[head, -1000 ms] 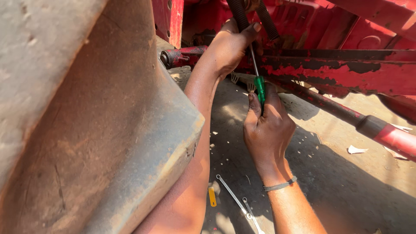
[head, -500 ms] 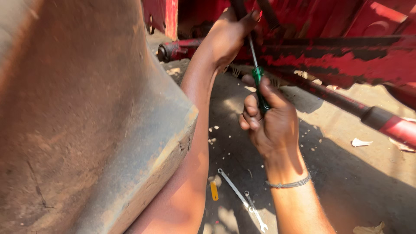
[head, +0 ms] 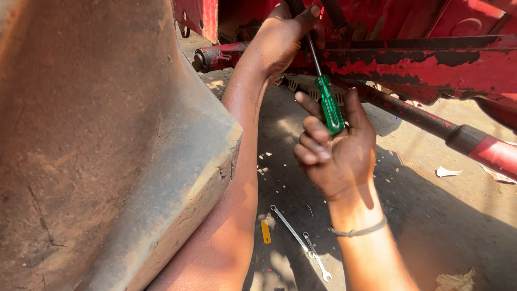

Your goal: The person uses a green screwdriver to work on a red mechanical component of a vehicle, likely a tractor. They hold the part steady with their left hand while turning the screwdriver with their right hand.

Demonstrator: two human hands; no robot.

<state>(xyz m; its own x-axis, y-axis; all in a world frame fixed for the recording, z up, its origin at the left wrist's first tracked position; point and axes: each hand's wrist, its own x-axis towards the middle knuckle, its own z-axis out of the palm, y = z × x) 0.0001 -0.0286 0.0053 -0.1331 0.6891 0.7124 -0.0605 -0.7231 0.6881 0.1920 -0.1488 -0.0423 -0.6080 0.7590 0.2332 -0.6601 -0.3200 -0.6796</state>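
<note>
Landmark: red machine frame [head: 420,59], chipped paint, black patches, spanning the top of the view.

1. Large rusty brown curved body [head: 97,145], left of the frame, filling the left half of the view.
2. Dark rod with red end [head: 474,143], running down to the right beneath the frame.
3. Left hand [head: 280,37], raised to the frame's lower edge; fingers curled, thumb against the upper shaft of the screwdriver. What else it grips cannot be told.
4. Right hand [head: 339,151], below the frame; fingers loosely curled, thumb up, holding the handle end.
5. Screwdriver [head: 328,108], green handle, metal shaft rising to the frame.
6. Two wrenches [head: 299,240], on the ground well below the frame.
7. Small yellow piece [head: 265,231], just beside the wrenches.
8. Thin wristband [head: 360,231], right wrist.
</note>
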